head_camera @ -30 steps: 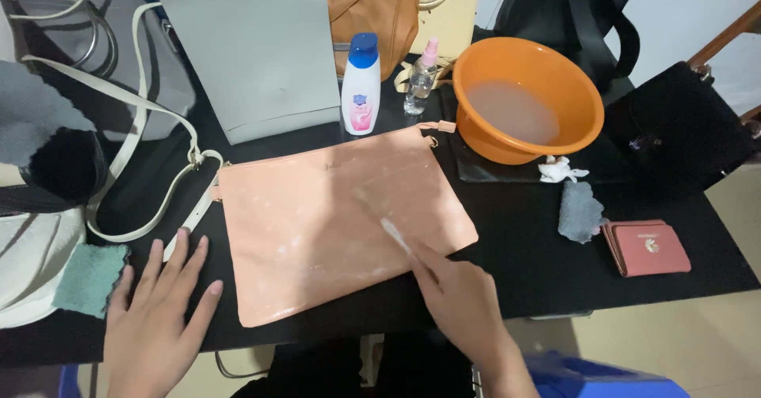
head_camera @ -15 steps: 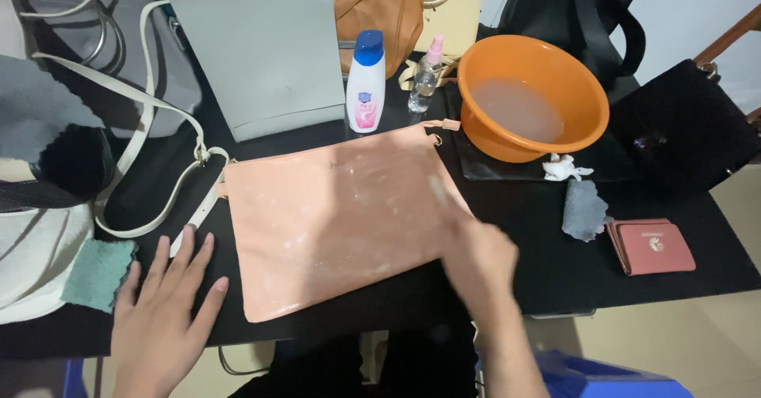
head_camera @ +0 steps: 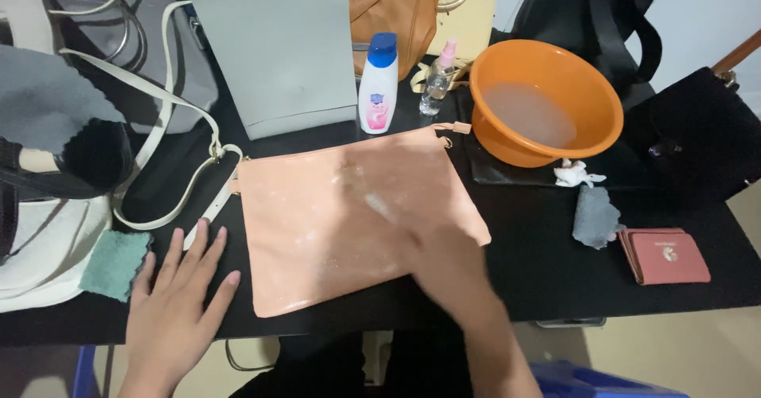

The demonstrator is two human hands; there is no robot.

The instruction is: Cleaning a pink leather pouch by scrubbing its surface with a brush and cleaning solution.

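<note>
Your peach pouch [head_camera: 349, 223] lies flat at frame centre on the black surface [head_camera: 539, 271]; it looks soft, light, perhaps slick where wet; your left hand [head_camera: 178, 303] rests released, lower left, fingers spread; your blurred right hand [head_camera: 444, 259] presses the pouch, grip unclear.

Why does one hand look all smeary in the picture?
In the head view, the right hand is blurred over the peach pouch, as is the thin stick it holds; the left hand is sharp, flat on the black table.
</note>
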